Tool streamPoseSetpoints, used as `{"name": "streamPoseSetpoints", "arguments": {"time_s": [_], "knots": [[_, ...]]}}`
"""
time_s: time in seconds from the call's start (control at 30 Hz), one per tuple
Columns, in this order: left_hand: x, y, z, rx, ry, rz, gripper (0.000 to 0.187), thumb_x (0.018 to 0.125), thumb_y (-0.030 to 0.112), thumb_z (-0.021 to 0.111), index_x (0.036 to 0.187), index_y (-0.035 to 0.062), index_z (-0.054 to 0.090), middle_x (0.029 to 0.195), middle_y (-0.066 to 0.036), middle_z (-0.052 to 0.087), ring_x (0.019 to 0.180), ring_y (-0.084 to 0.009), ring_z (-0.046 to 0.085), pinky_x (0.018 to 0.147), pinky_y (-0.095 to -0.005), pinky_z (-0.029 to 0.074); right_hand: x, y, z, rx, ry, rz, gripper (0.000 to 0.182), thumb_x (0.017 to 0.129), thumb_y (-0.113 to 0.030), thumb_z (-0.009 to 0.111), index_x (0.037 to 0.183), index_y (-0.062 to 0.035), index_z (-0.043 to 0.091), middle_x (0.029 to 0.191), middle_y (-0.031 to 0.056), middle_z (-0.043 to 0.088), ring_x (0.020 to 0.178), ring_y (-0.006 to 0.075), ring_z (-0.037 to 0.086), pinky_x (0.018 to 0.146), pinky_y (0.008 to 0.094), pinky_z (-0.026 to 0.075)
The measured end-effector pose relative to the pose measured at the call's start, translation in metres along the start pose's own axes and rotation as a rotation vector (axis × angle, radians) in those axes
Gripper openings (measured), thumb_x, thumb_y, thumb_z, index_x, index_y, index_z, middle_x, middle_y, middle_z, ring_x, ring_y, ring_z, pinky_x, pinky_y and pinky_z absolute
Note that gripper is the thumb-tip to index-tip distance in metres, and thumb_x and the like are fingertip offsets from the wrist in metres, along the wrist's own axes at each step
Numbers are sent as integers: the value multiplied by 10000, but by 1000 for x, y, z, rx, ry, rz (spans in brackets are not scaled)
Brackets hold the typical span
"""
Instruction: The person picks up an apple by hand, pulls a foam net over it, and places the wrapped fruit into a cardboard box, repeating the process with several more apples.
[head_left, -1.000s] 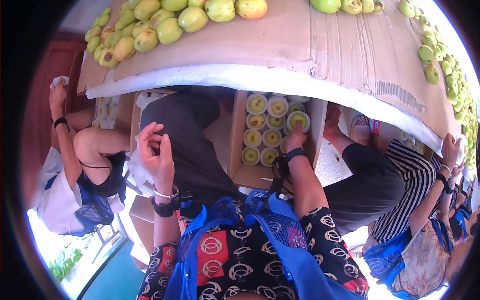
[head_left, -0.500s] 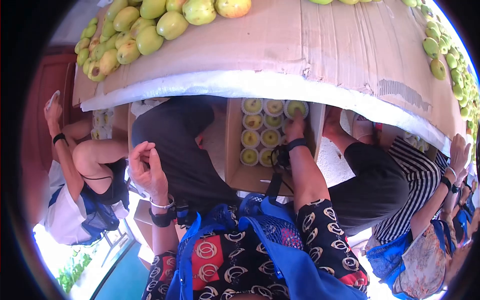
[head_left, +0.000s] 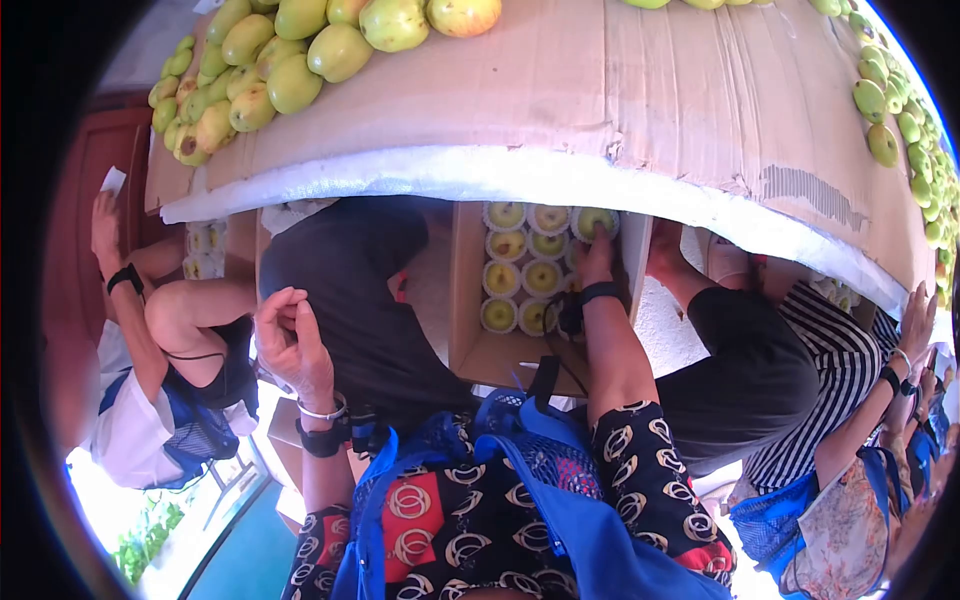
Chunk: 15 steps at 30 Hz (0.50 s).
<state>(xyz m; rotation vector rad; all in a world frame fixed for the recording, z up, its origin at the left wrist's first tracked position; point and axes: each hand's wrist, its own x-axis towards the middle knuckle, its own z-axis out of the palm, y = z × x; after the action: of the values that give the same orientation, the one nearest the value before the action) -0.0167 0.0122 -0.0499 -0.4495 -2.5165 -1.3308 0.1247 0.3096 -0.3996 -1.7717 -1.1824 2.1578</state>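
My right hand (head_left: 595, 262) reaches down into a cardboard box (head_left: 470, 300) between my knees. Its fingers are on a green apple (head_left: 596, 220) in the far right corner, which sits in a white foam net. More apples (head_left: 541, 277) in white foam nets stand in rows to the left of that hand. My forearm and wrist hide part of the box's right side. My left hand (head_left: 295, 340) is raised over my left thigh, outside the box. Its fingers are loosely bent, the thumb stands apart, and I see nothing held in it.
Above the box a cardboard-covered table (head_left: 540, 90) with a white padded edge (head_left: 420, 168) carries loose apples (head_left: 295, 80) at the left and more apples (head_left: 885, 145) at the right. Co-workers sit close on both sides; a person's hand (head_left: 915, 325) at the right rests near the table edge.
My right hand stays at the corner apple, barely shifted. My left hand is nearly still. At the left, the co-worker's raised hand now shows more of a white piece.
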Motion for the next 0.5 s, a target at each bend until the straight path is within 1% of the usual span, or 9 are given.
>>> {"name": "streamPoseSetpoints", "arguments": {"time_s": [0.03, 0.07, 0.13, 0.27, 0.33, 0.37, 0.43, 0.47, 0.5], "knots": [[-2, -1, 0, 0, -3, -1, 175, 815, -71, 550, 973, 1, 574, 875, -46, 591, 700, -55, 469, 644, -167, 389, 1, 4, 0, 296, 8, -7, 442, 831, -222, 606, 1233, -112, 461, 1127, 66, 522, 1004, 198, 501, 801, 320, 447], [-2, -2, 1, -28, 4, -13, 176, 813, -73, 550, 971, 0, 575, 876, -46, 592, 699, -55, 468, 643, -166, 388, 2, 8, -2, 299, 6, -4, 442, 831, -222, 606, 1233, -112, 461, 1127, 66, 522, 1004, 198, 501, 801, 320, 447], [-1, -3, -1, -56, 20, -19, 177, 811, -76, 550, 969, 0, 576, 876, -45, 593, 697, -54, 468, 643, -165, 387, -8, -5, 1, 394, 12, 149, 442, 830, -242, 614, 1227, -119, 464, 1126, 61, 522, 990, 197, 505, 792, 334, 442], [-3, -1, -1, -46, 5, -30, 181, 807, -82, 552, 967, -1, 578, 878, -42, 595, 702, -53, 479, 655, -165, 390, -20, -14, 8, 411, 96, 118, 418, 822, -282, 624, 1186, -121, 498, 1089, 51, 531, 947, 190, 511, 753, 338, 440], [-1, 0, -3, -45, 17, -33, 181, 807, -82, 552, 967, -2, 579, 878, -41, 595, 705, -52, 484, 661, -167, 393, -8, -5, 8, 210, 91, 68, 496, 880, -425, 501, 1145, -6, 532, 922, 89, 563, 816, 172, 524, 676, 318, 438], [-1, -2, -3, -52, 3, -27, 191, 814, -80, 545, 986, -1, 574, 883, -37, 593, 720, -49, 481, 675, -164, 390, -3, 0, 9, 212, 84, 63, 496, 880, -425, 501, 1145, -6, 532, 922, 89, 563, 816, 172, 524, 676, 318, 438], [-5, -3, -1, -69, -8, -25, 202, 822, -79, 539, 1005, 0, 570, 889, -34, 592, 735, -46, 479, 689, -161, 386, -3, 8, -1, 318, 116, 29, 418, 807, -330, 634, 1140, -115, 502, 1026, 68, 539, 842, 212, 536, 665, 372, 455], [-5, -2, -2, -128, 2, -39, 213, 823, -79, 537, 1018, 2, 562, 889, -33, 591, 748, -48, 483, 694, -162, 388, -9, 9, -3, 318, 107, 6, 418, 807, -330, 634, 1140, -115, 502, 1026, 68, 539, 842, 212, 536, 665, 372, 455], [-3, -4, -3, -177, 8, -51, 225, 823, -79, 535, 1032, 3, 554, 889, -33, 591, 761, -49, 487, 698, -164, 389, -17, 17, -3, 385, 24, 51, 407, 809, -333, 630, 1127, -111, 509, 1020, 84, 539, 780, 224, 542, 622, 381, 461]]}}
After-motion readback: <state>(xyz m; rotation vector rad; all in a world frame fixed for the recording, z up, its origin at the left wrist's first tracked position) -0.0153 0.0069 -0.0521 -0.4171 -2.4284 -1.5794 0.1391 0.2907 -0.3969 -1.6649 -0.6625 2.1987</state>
